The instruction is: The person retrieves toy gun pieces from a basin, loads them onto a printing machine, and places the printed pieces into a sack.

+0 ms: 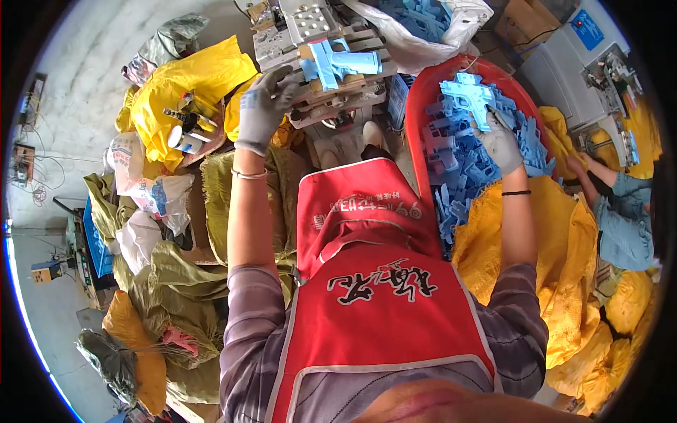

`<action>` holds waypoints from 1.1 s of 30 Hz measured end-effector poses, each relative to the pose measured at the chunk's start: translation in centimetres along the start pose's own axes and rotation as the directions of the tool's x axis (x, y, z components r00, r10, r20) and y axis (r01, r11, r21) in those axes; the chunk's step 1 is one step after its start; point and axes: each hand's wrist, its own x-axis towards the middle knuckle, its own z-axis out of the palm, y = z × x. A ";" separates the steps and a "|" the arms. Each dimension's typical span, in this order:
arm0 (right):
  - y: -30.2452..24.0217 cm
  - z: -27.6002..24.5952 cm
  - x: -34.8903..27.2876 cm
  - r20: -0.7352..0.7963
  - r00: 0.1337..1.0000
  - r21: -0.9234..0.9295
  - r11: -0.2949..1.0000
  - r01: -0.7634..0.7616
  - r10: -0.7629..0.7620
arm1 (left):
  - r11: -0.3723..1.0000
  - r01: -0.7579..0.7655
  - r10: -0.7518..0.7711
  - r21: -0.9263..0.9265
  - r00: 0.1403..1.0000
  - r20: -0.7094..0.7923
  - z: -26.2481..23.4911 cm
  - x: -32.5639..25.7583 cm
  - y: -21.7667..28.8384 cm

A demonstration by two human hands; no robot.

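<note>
My left hand (264, 106), in a grey glove, rests on the edge of a metal fixture (331, 84) straight ahead. A light blue toy-gun shell (338, 62) lies on top of that fixture, just right of my fingers. My right hand (499, 141), also gloved, reaches into a red plastic basin (422, 120) on my right. It grips a light blue gun-shaped part (467, 95) lifted above the heap of several matching blue parts (458, 176) in the basin. I wear a red apron (374, 282).
Yellow sacks (190, 81) and olive woven bags (176, 282) pile up on the left. More yellow sacks (557, 268) lie on the right. Another person's arm (606, 176) works at a grey machine (585, 70) at far right. A white bag of blue parts (430, 25) sits behind the fixture.
</note>
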 end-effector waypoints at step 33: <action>-1.0 21.4 9.5 0.758 0.542 -0.612 -0.110 0.783 -0.363 | 0.889 0.416 -0.457 -0.192 0.841 -0.290 -6.1 -13.8 -9.5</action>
